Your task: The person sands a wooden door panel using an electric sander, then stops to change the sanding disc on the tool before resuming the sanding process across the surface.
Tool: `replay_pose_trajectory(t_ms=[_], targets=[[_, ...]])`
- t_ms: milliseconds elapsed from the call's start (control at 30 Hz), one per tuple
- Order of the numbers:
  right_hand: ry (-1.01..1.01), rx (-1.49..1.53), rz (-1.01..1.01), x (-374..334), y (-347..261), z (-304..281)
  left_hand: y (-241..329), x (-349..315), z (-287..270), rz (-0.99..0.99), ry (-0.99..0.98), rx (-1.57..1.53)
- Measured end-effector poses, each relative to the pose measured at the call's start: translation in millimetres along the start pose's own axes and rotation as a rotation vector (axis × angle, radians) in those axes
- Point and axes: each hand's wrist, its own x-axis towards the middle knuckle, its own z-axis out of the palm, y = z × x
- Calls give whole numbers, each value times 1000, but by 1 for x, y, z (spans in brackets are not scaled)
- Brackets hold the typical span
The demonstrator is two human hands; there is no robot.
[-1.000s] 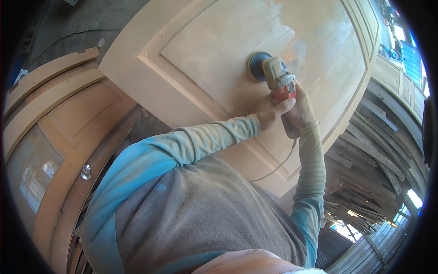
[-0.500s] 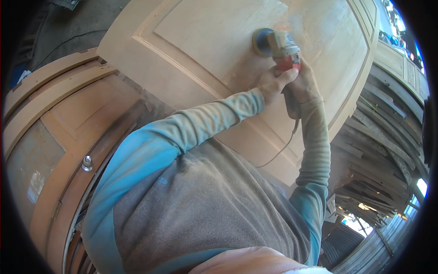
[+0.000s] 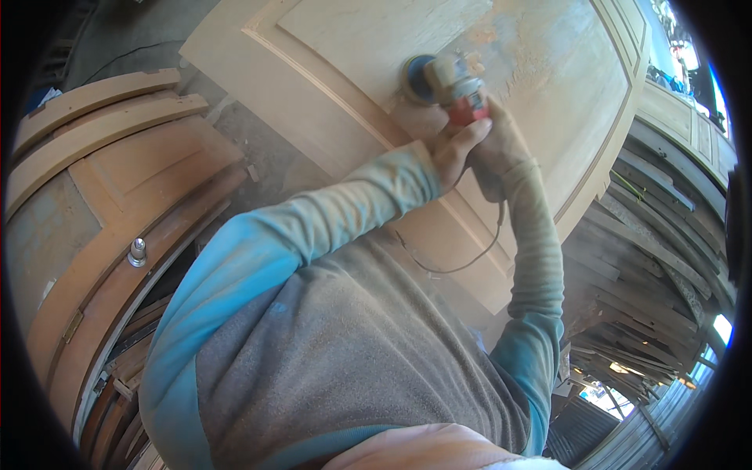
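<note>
Red-and-grey angle grinder [image 3: 460,86] held over a pale wooden panel door [image 3: 556,133], its dark sanding disc [image 3: 418,79] at the door's face, left hand [image 3: 451,155] and right hand [image 3: 503,141] both wrapped around the tool's body, cord [image 3: 450,272] looping below.

From my seat I see a brown door [image 3: 149,168] well left of the grip [image 3: 462,145], a silvery knob [image 3: 138,252] and a hinge [image 3: 73,327] on brown wood near it. Two pale rails [image 3: 106,139] run along its far end; grey floor [image 3: 164,31] shows past them. Right of the grip I have stacked boards [image 3: 650,243], with a pale panelled door [image 3: 666,117] just beyond. Low and right of the grip, I make out a dark ribbed panel [image 3: 578,427] near metal sheeting [image 3: 674,415].
</note>
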Motion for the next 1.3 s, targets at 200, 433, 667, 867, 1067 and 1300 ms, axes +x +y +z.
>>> replay_pose_trajectory(t_ms=[200,433,667,867,1067,1300], targets=[[-12,218,185,-2,-28,7,12,0,-9,-113,-47,-47],[-22,-128,96,-51,-35,42,-17,-70,-14,28,105,-88],[78,88,120,-28,14,-10,-33,-1,3,-109,1,-8],[106,106,202,20,51,-77,-40,85,25,-177,11,114],[57,-108,-185,-20,74,-58,-81,35,19,-73,-17,102],[11,323,185,-18,71,-78,-71,47,52,-76,125,88]])
